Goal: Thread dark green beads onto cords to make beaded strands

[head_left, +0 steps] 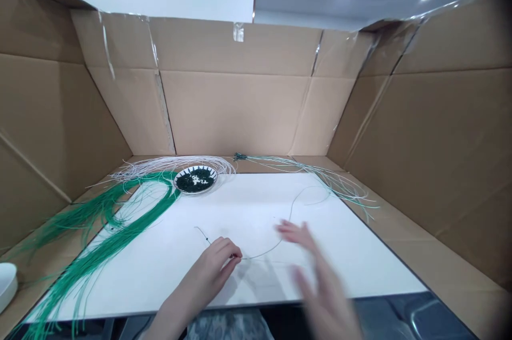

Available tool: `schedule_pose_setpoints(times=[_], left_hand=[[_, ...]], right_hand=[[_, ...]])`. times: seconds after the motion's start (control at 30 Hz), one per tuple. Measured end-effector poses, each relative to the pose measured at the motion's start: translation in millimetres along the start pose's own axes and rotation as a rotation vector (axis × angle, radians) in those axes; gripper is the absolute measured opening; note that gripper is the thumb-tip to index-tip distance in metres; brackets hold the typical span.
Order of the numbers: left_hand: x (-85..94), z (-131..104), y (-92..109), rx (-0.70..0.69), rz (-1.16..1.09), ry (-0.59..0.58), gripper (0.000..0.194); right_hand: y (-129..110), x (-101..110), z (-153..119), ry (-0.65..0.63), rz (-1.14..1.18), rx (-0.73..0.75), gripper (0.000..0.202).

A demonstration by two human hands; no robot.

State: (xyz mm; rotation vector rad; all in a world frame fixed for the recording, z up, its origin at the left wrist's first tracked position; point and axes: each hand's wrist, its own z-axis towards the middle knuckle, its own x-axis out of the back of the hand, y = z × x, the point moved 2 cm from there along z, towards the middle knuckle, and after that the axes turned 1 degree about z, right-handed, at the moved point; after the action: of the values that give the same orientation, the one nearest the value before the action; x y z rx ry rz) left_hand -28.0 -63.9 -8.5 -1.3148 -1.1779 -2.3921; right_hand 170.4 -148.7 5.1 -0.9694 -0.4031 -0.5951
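My left hand (218,265) is closed in a pinch on a thin pale wire (262,253) above the white board. One end of the wire sticks out at the upper left of the hand and carries a small dark bead (207,239). The rest curves right and up across the board. My right hand (320,276), blurred by motion, has its fingers spread beside the curve of the wire, with nothing visible between them.
The white board (160,270) has cardboard walls (240,111) around it. Green strands (116,239) lie at left. A patterned plate (216,182) holds dark and white bits. White strands (168,162), another bundle (320,169) at back right, and a white bowl (7,282) also show.
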Motion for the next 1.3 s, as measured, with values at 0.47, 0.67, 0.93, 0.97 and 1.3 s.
schedule_pose_setpoints(times=[0.47, 0.67, 0.93, 0.97, 1.3], left_hand=[[13.1, 23.1, -9.6, 0.102, 0.009, -0.138, 0.017], [21.7, 40.0, -7.9, 0.169, -0.065, -0.35, 0.017], [21.3, 60.1, -24.0, 0.293, -0.264, -0.586, 0.012], [19.8, 60.9, -26.5, 0.312, -0.288, -0.609, 0.011], [11.8, 79.0, -46.9, 0.399, -0.496, -0.672, 0.018]], right_hand=[[60.9, -25.0, 40.2, -0.445, 0.108, -0.204, 0.03], [64.2, -5.8, 59.6, -0.543, 0.038, -0.243, 0.026], [77.1, 3.6, 72.8, -0.559, -0.018, -0.217, 0.027], [80.1, 4.0, 73.9, -0.567, -0.017, -0.217, 0.027], [44.0, 23.5, 73.0, -0.326, 0.014, -0.183, 0.049]])
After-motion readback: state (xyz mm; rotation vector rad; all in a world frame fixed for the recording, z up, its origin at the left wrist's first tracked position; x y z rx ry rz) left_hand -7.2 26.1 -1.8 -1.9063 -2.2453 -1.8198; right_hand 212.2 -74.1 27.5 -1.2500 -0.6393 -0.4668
